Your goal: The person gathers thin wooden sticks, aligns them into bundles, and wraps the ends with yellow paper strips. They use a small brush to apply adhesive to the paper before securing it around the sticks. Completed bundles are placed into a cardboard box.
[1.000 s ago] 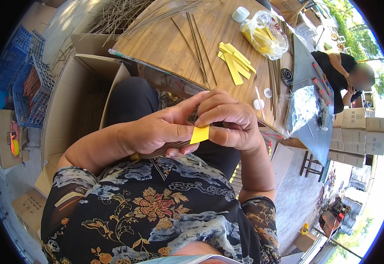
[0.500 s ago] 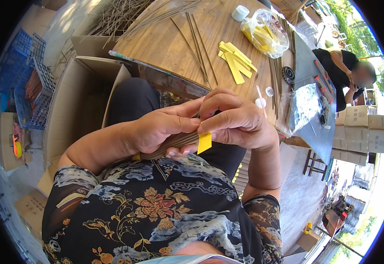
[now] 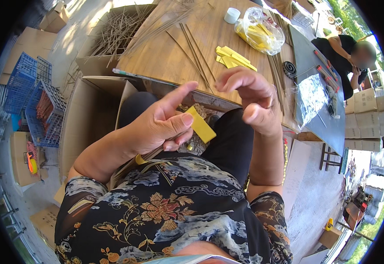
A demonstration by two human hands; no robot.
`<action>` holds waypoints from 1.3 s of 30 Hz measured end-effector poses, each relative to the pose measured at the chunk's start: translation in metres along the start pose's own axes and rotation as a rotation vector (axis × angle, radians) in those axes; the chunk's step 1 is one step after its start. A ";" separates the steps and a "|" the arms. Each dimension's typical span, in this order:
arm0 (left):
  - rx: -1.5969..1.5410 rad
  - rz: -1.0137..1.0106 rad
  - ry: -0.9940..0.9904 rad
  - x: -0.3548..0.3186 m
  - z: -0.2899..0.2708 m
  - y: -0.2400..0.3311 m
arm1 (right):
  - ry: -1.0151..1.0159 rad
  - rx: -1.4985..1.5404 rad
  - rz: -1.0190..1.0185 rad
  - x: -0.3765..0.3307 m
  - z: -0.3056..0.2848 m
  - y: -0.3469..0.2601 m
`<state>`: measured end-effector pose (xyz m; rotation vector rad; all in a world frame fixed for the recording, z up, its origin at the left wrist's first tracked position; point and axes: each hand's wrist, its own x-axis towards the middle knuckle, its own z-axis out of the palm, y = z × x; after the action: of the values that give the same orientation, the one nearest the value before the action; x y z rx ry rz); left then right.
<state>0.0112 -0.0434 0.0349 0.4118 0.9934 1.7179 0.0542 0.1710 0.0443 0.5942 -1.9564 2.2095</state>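
Observation:
My left hand (image 3: 168, 125) is closed round a bundle of thin brown sticks (image 3: 153, 154), mostly hidden by the palm. Its thumb presses on a yellow strip (image 3: 204, 126), which sticks out toward the lower right over my lap. The index finger points up and away. A yellow band (image 3: 140, 159) shows near the bundle's lower end, by my shirt. To the right, my right hand (image 3: 254, 99) hovers by the table's near edge, thumb and curved fingers apart, nothing visible in it.
On the wooden table (image 3: 165, 57) lie loose brown sticks (image 3: 195, 55), a pile of yellow strips (image 3: 234, 57) and a plastic bag of strips (image 3: 260, 33). An open carton (image 3: 91, 127) stands left of my knee. Another person (image 3: 339, 57) is beyond the grey table (image 3: 308, 66).
My right hand has come away from the yellow strip and the bundle, upward and to the right, its fingers opening. More of the strip now shows under my left thumb. The view has shifted slightly.

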 end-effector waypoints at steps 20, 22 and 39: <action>0.172 0.297 -0.088 0.000 0.003 -0.001 | 0.088 -0.168 -0.255 -0.012 0.041 0.032; 0.142 0.300 -0.126 0.001 0.004 -0.002 | 0.062 -0.199 -0.283 -0.011 0.037 0.031; -0.023 0.239 -0.419 0.011 -0.003 -0.007 | -0.006 -0.294 -0.380 -0.010 0.020 0.026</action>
<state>0.0095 -0.0338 0.0260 0.8639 0.6373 1.7527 0.0586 0.1493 0.0178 0.8429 -1.9271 1.6629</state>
